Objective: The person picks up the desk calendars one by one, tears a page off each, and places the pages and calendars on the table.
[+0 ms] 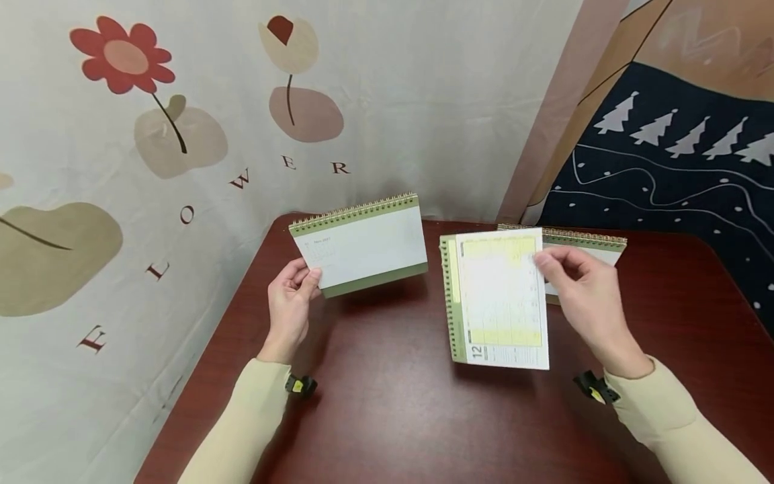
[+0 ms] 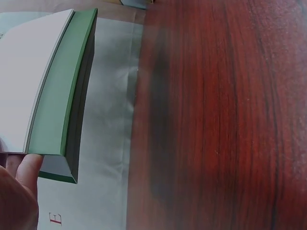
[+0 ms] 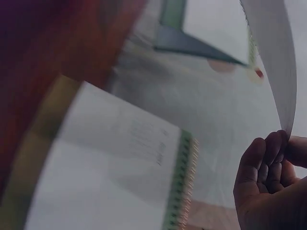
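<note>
My left hand grips a spiral-bound desk calendar by its lower left corner, thumb on the white front page. The calendar has a green band at top and bottom, and its hollow folded stand shows in the left wrist view. In my right hand the edge of a calendar page is pinched between thumb and fingers. That page is turned sideways, with yellow blocks, a printed 12 and a green strip with a row of holes or coils. In the right wrist view, the page looks thin and bends slightly.
Another spiral desk calendar stands at the back right of the dark red table, partly hidden behind the page and right hand. A pale cloth with flowers and letters hangs behind, beside a dark tree-patterned cloth.
</note>
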Motion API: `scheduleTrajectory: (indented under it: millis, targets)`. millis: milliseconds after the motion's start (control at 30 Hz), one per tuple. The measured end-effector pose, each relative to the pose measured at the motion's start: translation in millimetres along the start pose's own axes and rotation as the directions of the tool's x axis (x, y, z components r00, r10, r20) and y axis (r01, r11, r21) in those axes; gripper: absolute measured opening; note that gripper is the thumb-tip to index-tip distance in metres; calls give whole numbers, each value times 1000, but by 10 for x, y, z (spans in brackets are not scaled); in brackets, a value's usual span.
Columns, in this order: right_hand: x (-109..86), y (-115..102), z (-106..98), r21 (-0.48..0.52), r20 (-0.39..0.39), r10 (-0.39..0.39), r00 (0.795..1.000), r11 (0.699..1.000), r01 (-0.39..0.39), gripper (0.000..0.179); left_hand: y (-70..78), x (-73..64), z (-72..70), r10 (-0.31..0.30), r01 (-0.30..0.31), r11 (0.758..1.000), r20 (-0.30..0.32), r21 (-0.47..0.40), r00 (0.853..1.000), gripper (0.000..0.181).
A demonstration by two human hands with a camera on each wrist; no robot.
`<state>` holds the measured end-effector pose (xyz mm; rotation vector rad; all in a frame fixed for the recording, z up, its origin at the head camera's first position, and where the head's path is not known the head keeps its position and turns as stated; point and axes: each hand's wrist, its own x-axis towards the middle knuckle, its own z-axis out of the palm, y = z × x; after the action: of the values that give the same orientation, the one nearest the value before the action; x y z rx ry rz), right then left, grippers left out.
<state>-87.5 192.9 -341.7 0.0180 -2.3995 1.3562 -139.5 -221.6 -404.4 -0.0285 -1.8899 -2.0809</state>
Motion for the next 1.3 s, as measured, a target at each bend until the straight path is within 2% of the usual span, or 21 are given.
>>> scheduleTrajectory:
  millis: [333, 567, 767, 1033, 1300]
  targets:
    - [-310, 147, 304, -46, 165, 25, 986, 999, -18, 22, -7, 29, 77, -22, 21, 999, 13, 34, 1000, 18]
    - [-478, 299, 531, -26, 262, 62, 963, 998, -57, 15, -43, 41, 78, -26, 25, 998, 18, 62, 1000, 23]
    - [-536, 369, 659, -36, 295, 81, 952, 997, -74, 13, -70, 45, 81, -40, 39, 997, 11, 69, 999, 24]
    - [-594, 446, 713, -74, 351, 101, 931, 994, -80, 8, -101, 51, 106, -76, 73, 993, 29, 93, 997, 25]
    - [-636, 523, 733, -95, 394, 75, 916, 995, -40, 11, -113, 82, 107, -91, 84, 990, 55, 117, 994, 26]
